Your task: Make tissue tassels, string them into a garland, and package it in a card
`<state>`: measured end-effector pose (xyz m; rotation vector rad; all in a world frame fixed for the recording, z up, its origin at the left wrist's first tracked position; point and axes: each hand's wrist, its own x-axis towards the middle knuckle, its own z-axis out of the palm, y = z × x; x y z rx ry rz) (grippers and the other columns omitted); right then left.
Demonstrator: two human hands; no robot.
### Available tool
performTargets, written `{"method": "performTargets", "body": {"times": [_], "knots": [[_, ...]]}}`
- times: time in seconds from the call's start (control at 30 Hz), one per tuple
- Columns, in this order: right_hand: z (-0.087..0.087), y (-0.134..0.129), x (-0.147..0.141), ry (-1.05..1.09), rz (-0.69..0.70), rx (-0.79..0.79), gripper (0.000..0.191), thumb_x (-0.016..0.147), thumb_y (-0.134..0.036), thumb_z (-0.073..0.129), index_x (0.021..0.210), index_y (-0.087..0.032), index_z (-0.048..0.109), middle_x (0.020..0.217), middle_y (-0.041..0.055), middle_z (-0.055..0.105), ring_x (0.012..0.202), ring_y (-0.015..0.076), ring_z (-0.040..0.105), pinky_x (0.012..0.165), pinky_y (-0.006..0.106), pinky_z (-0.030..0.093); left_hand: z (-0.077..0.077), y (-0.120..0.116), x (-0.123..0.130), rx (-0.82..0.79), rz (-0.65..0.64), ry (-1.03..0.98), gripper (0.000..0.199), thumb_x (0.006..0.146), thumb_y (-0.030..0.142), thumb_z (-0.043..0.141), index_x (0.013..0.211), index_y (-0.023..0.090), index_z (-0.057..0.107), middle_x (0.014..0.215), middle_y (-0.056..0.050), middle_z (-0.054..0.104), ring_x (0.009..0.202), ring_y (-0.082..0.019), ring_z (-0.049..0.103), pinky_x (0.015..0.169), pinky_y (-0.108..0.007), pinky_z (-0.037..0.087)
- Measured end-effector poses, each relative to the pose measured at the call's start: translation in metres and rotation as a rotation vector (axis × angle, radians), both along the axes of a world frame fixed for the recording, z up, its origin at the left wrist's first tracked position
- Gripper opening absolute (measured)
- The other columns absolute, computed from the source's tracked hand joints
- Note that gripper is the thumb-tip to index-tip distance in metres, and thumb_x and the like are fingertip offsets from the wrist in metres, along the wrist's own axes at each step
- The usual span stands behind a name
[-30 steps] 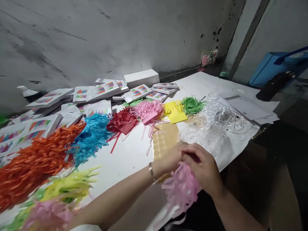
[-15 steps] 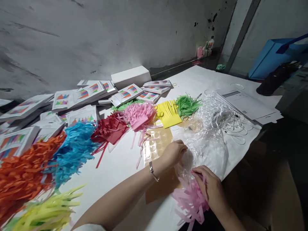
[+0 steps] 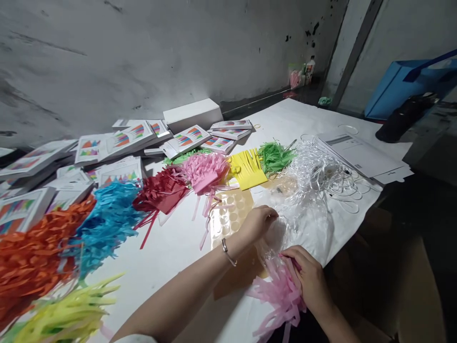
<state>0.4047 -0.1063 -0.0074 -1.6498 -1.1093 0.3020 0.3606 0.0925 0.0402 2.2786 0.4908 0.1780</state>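
Observation:
My right hand is closed around the folded top of a pink tissue-paper tassel, whose strips hang over the table's front edge. My left hand, with a bracelet at its wrist, has its fingers curled together at the edge of a clear plastic bag; the fingertips are partly hidden. The bag's film reaches down to the tassel's upper strips. Beneath my left forearm lies a sheet of round clear stickers. Behind the bag sits a tangled heap of white string.
Tassel bundles in orange, blue, red, pink, yellow and green line the table. Several printed boxes pile up behind. White card sheets and a black bottle are at the right.
The view has shifted slightly. The pink tassel and my right hand have moved a little to the left; my left hand stays at the plastic bag.

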Motion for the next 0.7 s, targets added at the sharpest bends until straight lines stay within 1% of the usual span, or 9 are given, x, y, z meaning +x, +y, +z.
{"method": "performTargets", "body": {"times": [0.07,0.13,0.2,0.23,0.3,0.4,0.5,0.6,0.7], "knots": [[0.003,0.000,0.002,-0.015,-0.010,0.020,0.019,0.095,-0.014,0.050,0.097,-0.022,0.068,0.090,0.0049,0.067,0.082,0.0180,0.068,0.070,0.027,0.056,0.003,-0.003,-0.014,-0.159,0.049,-0.051,0.014,0.090,0.021,0.058,0.095,0.014,0.069,0.086,-0.007,0.070,0.075,-0.017,0.063,0.073,-0.030,0.050],[0.010,-0.004,0.003,-0.062,-0.049,0.050,0.018,0.095,-0.015,0.051,0.095,-0.023,0.067,0.090,0.0050,0.068,0.083,0.0183,0.068,0.071,0.028,0.056,0.009,-0.011,-0.035,-0.507,0.129,-0.154,0.016,0.087,0.027,0.065,0.095,0.013,0.068,0.079,-0.005,0.067,0.066,-0.013,0.060,0.065,-0.026,0.049],[0.021,-0.010,0.001,-0.140,-0.098,0.097,0.016,0.094,-0.015,0.054,0.095,-0.023,0.067,0.092,0.0055,0.068,0.087,0.0192,0.068,0.075,0.030,0.057,0.017,-0.024,-0.063,-0.921,0.243,-0.286,0.021,0.080,0.030,0.075,0.088,0.012,0.068,0.075,-0.002,0.064,0.062,-0.011,0.057,0.062,-0.023,0.047],[0.028,-0.012,-0.002,-0.178,-0.104,0.129,0.016,0.093,-0.014,0.055,0.097,-0.024,0.067,0.094,0.0056,0.069,0.089,0.0196,0.068,0.076,0.031,0.058,0.022,-0.031,-0.079,-1.076,0.300,-0.338,0.023,0.077,0.031,0.079,0.084,0.012,0.068,0.072,-0.001,0.062,0.061,-0.009,0.056,0.060,-0.022,0.046],[0.044,-0.013,-0.012,-0.228,-0.047,0.197,0.021,0.091,-0.011,0.057,0.104,-0.025,0.066,0.096,0.0053,0.069,0.091,0.0197,0.068,0.076,0.031,0.058,0.029,-0.044,-0.111,-1.239,0.398,-0.405,0.025,0.075,0.033,0.081,0.080,0.013,0.068,0.069,0.000,0.060,0.058,-0.008,0.054,0.057,-0.021,0.045],[0.065,0.004,-0.037,-0.254,0.166,0.248,0.029,0.090,-0.007,0.057,0.111,-0.026,0.063,0.095,0.0040,0.070,0.088,0.0176,0.069,0.075,0.028,0.058,0.033,-0.056,-0.157,-1.317,0.520,-0.517,0.024,0.075,0.031,0.083,0.080,0.013,0.068,0.071,0.000,0.061,0.056,-0.006,0.053,0.054,-0.019,0.044],[0.077,0.044,-0.074,-0.237,0.345,0.237,0.022,0.092,-0.007,0.057,0.105,-0.023,0.062,0.088,0.0026,0.069,0.081,0.0152,0.067,0.073,0.026,0.056,0.026,-0.055,-0.198,-1.303,0.636,-0.622,0.026,0.073,0.029,0.085,0.085,0.014,0.069,0.071,0.000,0.062,0.056,-0.006,0.054,0.052,-0.019,0.044],[0.078,0.090,-0.112,-0.223,0.470,0.187,0.013,0.095,-0.012,0.054,0.100,-0.022,0.061,0.084,0.0024,0.068,0.076,0.0150,0.066,0.069,0.026,0.053,0.016,-0.045,-0.235,-1.250,0.737,-0.664,0.029,0.073,0.034,0.085,0.085,0.012,0.071,0.069,0.000,0.062,0.055,-0.007,0.054,0.051,-0.019,0.045],[0.070,0.127,-0.140,-0.221,0.562,0.125,0.012,0.095,-0.016,0.053,0.097,-0.022,0.063,0.083,0.0023,0.069,0.073,0.0150,0.066,0.066,0.026,0.052,0.007,-0.035,-0.265,-1.222,0.800,-0.693,0.033,0.069,0.035,0.087,0.085,0.011,0.072,0.070,-0.001,0.062,0.059,-0.008,0.056,0.053,-0.019,0.047]]}}
